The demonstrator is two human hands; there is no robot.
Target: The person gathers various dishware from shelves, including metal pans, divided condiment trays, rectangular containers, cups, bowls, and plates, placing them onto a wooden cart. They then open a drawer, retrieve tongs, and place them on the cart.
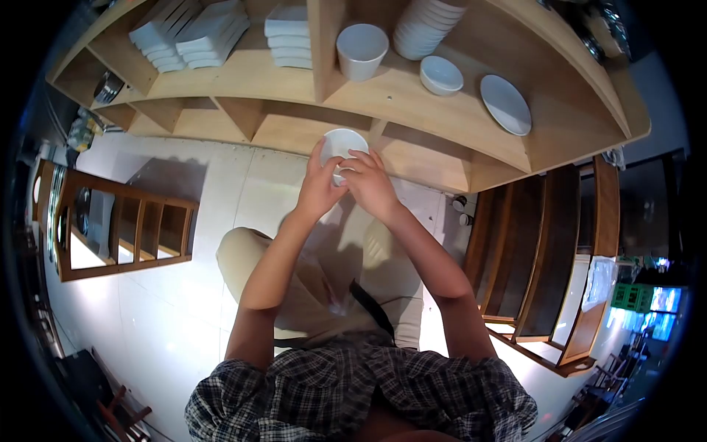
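A white bowl (pixel 345 138) is held in front of the wooden shelf, with its mouth turned up toward me. My left hand (pixel 321 183) wraps around its left side, thumb and fingers bent against the wall. From the right, my right hand (pixel 370 184) closes over the near rim, and its fingers reach across the opening. Part of the bowl's near side is hidden behind the fingers. Between the hands a small white patch shows; I cannot tell if it is the same bowl or a second piece.
On the wooden shelf (pixel 353 99) stand a white cup-shaped bowl (pixel 362 53), a stack of white bowls (pixel 427 31), a small bowl (pixel 442 76), an oval plate (pixel 506 105) and stacked rectangular dishes (pixel 211 35). Brown wooden racks stand left (pixel 132 199) and right (pixel 549 250).
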